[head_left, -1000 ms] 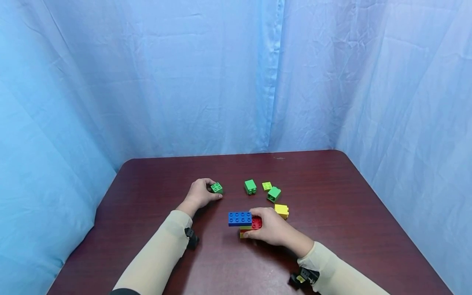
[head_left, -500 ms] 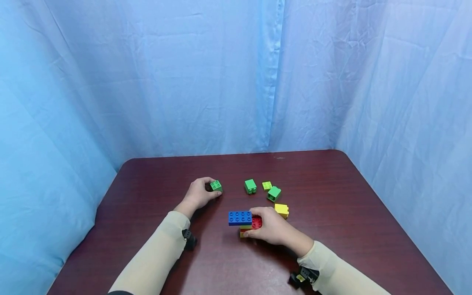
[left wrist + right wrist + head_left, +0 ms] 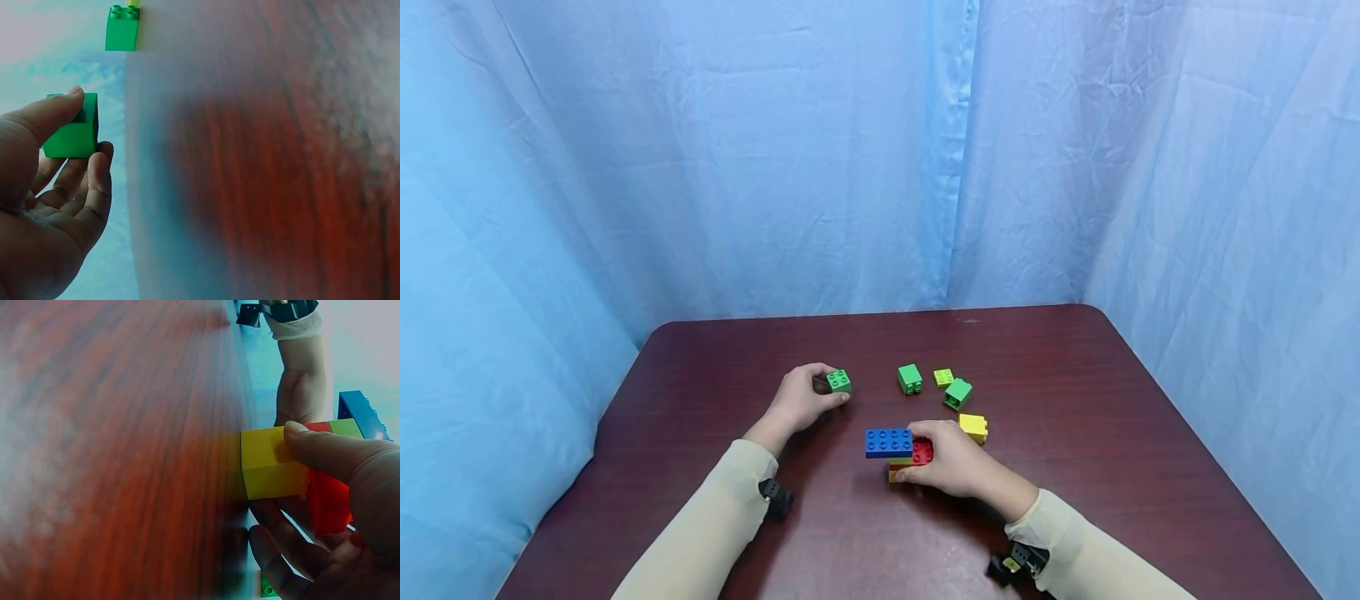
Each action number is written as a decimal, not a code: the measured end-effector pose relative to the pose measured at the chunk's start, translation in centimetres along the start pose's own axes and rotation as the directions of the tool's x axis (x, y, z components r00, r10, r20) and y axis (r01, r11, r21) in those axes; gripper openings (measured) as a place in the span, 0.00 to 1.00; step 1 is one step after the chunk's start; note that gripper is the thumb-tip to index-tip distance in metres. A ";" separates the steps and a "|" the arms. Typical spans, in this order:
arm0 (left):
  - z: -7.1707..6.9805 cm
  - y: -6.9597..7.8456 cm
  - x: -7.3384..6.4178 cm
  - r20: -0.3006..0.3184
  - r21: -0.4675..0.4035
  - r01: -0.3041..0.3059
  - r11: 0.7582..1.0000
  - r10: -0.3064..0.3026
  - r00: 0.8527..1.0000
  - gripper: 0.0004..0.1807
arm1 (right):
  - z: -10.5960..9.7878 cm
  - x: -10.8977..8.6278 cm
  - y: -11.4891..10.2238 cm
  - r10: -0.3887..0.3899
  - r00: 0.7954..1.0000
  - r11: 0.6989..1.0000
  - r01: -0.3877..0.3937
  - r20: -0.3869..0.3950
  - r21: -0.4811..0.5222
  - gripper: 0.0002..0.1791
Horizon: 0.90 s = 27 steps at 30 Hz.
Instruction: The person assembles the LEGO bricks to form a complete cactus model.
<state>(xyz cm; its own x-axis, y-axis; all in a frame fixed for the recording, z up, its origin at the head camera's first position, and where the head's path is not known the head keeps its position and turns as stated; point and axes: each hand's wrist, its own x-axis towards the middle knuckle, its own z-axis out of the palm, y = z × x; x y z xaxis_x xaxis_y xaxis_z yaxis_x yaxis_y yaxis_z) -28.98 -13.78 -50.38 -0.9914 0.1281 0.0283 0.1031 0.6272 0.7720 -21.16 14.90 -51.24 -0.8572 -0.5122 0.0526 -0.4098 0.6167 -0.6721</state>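
My left hand (image 3: 800,400) pinches a green building brick (image 3: 838,382) between thumb and fingers, studs facing up in the head view. The left wrist view shows the thumb across one side of that brick and fingertips on the opposite side. My right hand (image 3: 946,460) grips a small stack of bricks near the middle of the table. The stack has a yellow brick (image 3: 265,464) at the bottom, a red brick (image 3: 922,452) above it, then a lime brick (image 3: 345,428). On top, a blue brick (image 3: 888,443) juts out to the left. The right fingers partly cover the stack.
Beyond the right hand are a green brick (image 3: 909,380), a small lime brick (image 3: 943,378) and another green brick (image 3: 957,394) lying on its side. A yellow brick (image 3: 973,428) lies just behind that hand. Blue curtains (image 3: 820,167) surround the dark red table (image 3: 737,342).
The left wrist and forearm have shifted slightly left and back, the green brick moving only a little and turning slightly in the fingers. The right hand and the stack have stayed in place.
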 end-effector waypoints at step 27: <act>0.1 2.4 -5.1 0.002 -0.180 -0.143 0.973 0.146 0.989 0.19 | 0.0 0.0 0.2 -0.005 1.000 1.000 0.005 0.018 0.023 0.19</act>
<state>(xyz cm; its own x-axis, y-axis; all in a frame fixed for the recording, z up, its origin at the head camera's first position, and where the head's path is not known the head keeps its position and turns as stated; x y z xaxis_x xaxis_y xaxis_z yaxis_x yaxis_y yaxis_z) -23.66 -12.91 -48.75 -0.9656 0.2195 0.1397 0.2278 0.4541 0.8613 -21.21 15.00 -51.38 -0.8495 -0.5259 0.0427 -0.4063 0.6003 -0.6889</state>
